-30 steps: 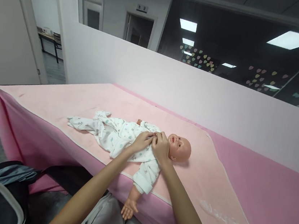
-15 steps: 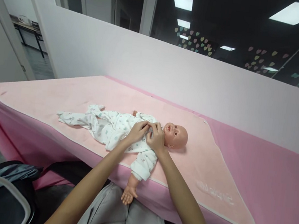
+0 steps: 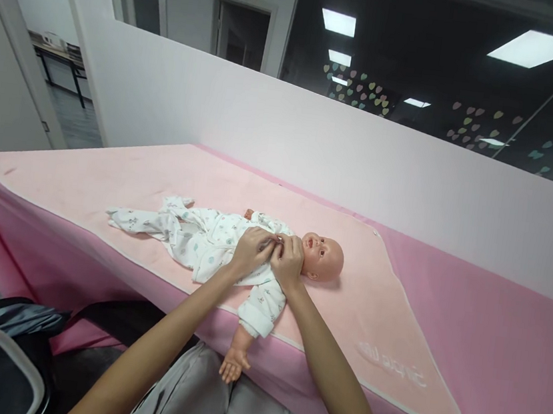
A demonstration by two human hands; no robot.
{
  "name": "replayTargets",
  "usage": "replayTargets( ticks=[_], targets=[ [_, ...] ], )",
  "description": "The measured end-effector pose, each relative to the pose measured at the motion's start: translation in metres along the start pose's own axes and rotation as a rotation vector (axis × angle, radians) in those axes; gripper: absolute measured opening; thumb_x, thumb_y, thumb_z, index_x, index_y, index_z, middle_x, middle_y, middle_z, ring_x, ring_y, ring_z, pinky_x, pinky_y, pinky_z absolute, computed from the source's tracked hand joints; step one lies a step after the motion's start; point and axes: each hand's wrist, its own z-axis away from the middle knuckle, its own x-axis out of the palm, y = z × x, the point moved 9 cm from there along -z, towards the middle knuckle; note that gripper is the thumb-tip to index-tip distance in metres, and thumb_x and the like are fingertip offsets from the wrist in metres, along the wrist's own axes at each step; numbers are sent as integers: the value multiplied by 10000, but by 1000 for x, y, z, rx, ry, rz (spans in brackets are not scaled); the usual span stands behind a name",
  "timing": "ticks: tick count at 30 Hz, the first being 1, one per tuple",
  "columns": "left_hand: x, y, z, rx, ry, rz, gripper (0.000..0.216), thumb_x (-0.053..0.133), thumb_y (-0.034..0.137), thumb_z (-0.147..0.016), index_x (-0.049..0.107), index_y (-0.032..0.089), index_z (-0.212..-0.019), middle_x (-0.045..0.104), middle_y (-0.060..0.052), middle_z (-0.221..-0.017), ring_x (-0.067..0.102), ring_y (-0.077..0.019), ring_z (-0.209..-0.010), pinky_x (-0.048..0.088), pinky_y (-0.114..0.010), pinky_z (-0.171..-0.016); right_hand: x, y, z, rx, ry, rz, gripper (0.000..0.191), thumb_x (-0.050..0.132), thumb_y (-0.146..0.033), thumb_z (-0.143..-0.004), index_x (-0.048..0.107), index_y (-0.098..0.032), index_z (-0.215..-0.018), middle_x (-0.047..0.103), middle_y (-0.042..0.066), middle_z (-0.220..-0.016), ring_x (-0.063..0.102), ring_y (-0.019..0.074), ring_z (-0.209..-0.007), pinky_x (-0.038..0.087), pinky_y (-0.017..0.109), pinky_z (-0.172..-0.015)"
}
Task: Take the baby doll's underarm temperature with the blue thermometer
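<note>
At frame centre we are pinching garment (image 3: 226, 224) with left hand (image 3: 251, 252), right hand (image 3: 289, 260). Doll (image 3: 325, 257) is lying there, 2 sleeves (image 3: 262, 307) on; lower flap (image 3: 206, 267) is lying loose; if fastened, we cannot tell.

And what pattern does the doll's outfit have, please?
White outfit with small scattered prints, some bluish-green; head view.

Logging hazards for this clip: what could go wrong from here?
Slip: the bald, plastic-looking doll has its near forearm hanging past the edge of the pink cloth-covered table, so a tug that way might drag it toward the lap.

Occlusion: the left hand and right hand bunch together at the chest of the white printed fabric garment, hiding much of the cloth there; a poor grip could go unnoticed on camera.
</note>
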Motion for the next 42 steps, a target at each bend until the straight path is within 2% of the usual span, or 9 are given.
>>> replayTargets(
  ticks=[3,6,12,16,20,23,32,38,42],
  targets=[
    [-18,-5,6,-39,144,-110,187,478,259,-793,651,200,-826,662,-45,-806,559,-204,-814,369,-354,-870,-7,3,2,12,89,-25,253,362,-102,-814,582,-180,-913,544,66,-793,494,187,-785,425,327,-749],
    [-36,-24,11,-155,243,-51,221,446,269,-779,653,194,-760,659,-40,-775,561,-210,-793,391,-335,-807,-15,6,5,8,192,-102,250,339,-107,-833,560,-183,-922,538,76,-826,505,184,-821,440,339,-770],
    [-20,-27,9,-120,-127,81,184,446,230,-709,622,192,-745,642,-17,-861,532,-207,-876,365,-336,-862,-15,1,6,-48,168,-142,257,349,-91,-809,566,-189,-903,525,75,-852,515,179,-838,452,343,-780],
    [-19,-29,14,-202,-210,255,185,484,287,-741,606,175,-823,625,-43,-892,546,-209,-894,418,-320,-818,-9,-20,3,-133,30,-129,265,400,-103,-775,583,-180,-951,547,89,-927,514,193,-896,436,349,-812],
    [-21,-28,19,-244,-216,403,241,488,335,-795,613,157,-899,638,-58,-882,575,-195,-831,453,-308,-764,4,-51,4,-288,-146,-106,300,441,-131,-787,561,-175,-1059,577,81,-985,501,197,-948,403,346,-857],
    [-23,-29,19,-242,-213,400,285,497,371,-806,630,156,-937,650,-63,-917,579,-206,-880,447,-323,-812,11,-52,2,-236,-202,-86,278,437,-159,-825,551,-181,-1079,588,76,-968,507,189,-941,397,333,-843],
    [-33,-45,18,-247,-75,320,245,559,350,-779,687,164,-873,667,-71,-919,596,-202,-892,449,-318,-834,11,-39,1,-127,-174,-78,191,438,-279,-887,579,-172,-958,608,57,-833,516,178,-839,378,308,-779],
    [-33,-43,20,-278,-128,393,240,575,355,-765,701,176,-864,681,-70,-930,596,-217,-917,450,-340,-847,11,-34,0,-99,-147,-6,184,448,-278,-892,601,-178,-876,586,41,-752,506,169,-774,361,296,-741],
    [-34,-40,24,-283,-72,388,229,587,350,-762,685,166,-856,678,-67,-885,604,-207,-855,469,-317,-782,7,-38,2,-145,-112,18,198,442,-281,-895,595,-194,-804,570,26,-684,491,165,-725,340,306,-745]
  ],
)
